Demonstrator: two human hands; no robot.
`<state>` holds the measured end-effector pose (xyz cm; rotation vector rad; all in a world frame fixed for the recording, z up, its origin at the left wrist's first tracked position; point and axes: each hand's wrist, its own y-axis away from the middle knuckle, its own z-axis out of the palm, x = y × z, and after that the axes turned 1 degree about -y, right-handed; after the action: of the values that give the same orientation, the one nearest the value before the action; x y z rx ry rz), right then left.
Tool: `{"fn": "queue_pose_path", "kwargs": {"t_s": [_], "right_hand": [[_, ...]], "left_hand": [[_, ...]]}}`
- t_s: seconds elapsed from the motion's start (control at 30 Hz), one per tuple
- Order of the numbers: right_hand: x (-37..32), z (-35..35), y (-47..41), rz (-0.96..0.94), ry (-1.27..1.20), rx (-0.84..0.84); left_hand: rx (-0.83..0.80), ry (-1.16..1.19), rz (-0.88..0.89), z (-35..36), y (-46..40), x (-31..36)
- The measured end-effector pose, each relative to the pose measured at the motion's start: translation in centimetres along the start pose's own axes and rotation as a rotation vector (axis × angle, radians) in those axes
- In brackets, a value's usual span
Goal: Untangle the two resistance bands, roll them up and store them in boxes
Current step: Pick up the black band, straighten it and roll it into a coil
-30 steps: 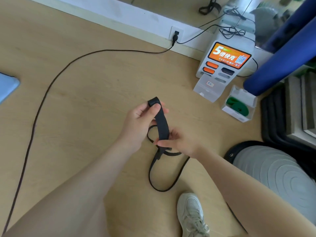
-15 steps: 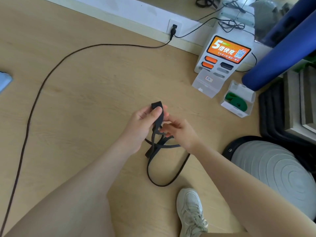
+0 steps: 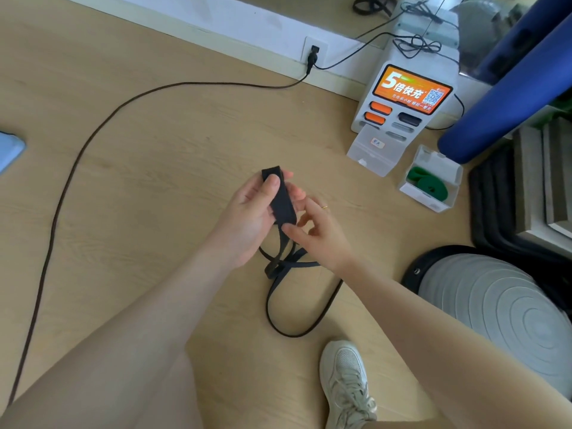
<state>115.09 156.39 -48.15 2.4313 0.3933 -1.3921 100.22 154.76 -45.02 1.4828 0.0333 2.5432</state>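
Observation:
A black resistance band (image 3: 280,199) is folded flat in my left hand (image 3: 252,215), the thumb pinning its top end against the fingers. My right hand (image 3: 312,227) pinches the lower edge of that folded part with thumb and fingers. The rest of the band hangs down and trails in a loop on the wooden floor (image 3: 297,323). A green resistance band (image 3: 427,182) lies rolled inside a clear open box (image 3: 433,198) to the right. A second clear box (image 3: 373,156) stands beside it, in front of the charging station.
A white power-bank charging station (image 3: 405,97) stands by the wall, with a long dark cable (image 3: 77,162) running across the floor from a socket. A grey balance dome (image 3: 495,308), black mats, a blue roll (image 3: 507,97) and my white shoe (image 3: 346,385) lie to the right.
The folded part of the black band has shortened and now lies flat in my left palm. My right hand came up close against my left, pinching the band just below the fold.

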Motion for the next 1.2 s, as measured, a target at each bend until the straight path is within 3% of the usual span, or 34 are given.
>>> {"fn": "queue_pose_path", "kwargs": {"t_s": [0.1, 0.27, 0.4, 0.47, 0.6, 0.73, 0.87, 1.2], "right_hand": [[1.4, 0.4, 0.4, 0.136, -0.015, -0.159], [3.4, 1.6, 1.9, 0.161, 0.289, -0.059], [2.1, 0.8, 2.2, 0.284, -0.142, -0.164], [1.3, 0.5, 1.7, 0.220, -0.123, -0.118], [-1.6, -1.2, 1.2, 0.124, 0.143, -0.003], [-8.0, -5.9, 2.6, 0.157, 0.235, -0.165], [-17.0, -12.5, 4.4, 0.176, 0.175, -0.235], [-38.7, -22.4, 13.2, -0.003, 0.224, -0.074]], "left_hand": [[0.027, -0.016, -0.006, 0.8, -0.1, -0.4], [0.079, 0.107, 0.011, 1.1, 0.2, -0.4], [0.092, 0.214, 0.040, 0.9, -0.1, 0.4], [0.105, 0.224, 0.037, 1.2, -0.3, 0.8], [0.161, 0.257, -0.022, 3.9, 0.4, 3.5], [0.214, 0.222, -0.074, 8.8, 1.6, 9.4], [0.205, 0.110, -0.103, 14.6, 3.3, 18.0], [0.230, -0.040, -0.009, 25.9, 11.5, 39.2]]}}
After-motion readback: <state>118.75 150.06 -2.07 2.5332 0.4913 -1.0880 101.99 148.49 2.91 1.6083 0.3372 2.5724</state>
